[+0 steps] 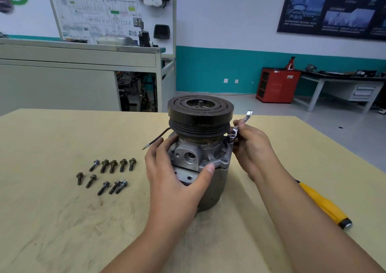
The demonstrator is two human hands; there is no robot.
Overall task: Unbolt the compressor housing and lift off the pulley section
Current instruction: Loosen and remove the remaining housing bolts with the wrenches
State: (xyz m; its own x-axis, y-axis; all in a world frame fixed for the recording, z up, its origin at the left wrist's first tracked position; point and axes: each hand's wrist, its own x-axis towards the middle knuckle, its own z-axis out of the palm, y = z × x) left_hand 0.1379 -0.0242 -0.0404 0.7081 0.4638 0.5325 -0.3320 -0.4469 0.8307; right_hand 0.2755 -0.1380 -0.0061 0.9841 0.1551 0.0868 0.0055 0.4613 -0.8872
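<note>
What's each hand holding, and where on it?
Left hand grips the compressor housing around its upper flange, below the pulley. Right hand holds the wrench mid-shank, head at the housing's right edge.

White walls [229, 11] with a teal band [208, 70] low down, grey floor [313, 124]; far left a grey cabinet [62, 80] under a diagram board [94, 11]; far right a dark poster [334, 7], red cabinet [277, 86], grey workbench [364, 93]
</note>
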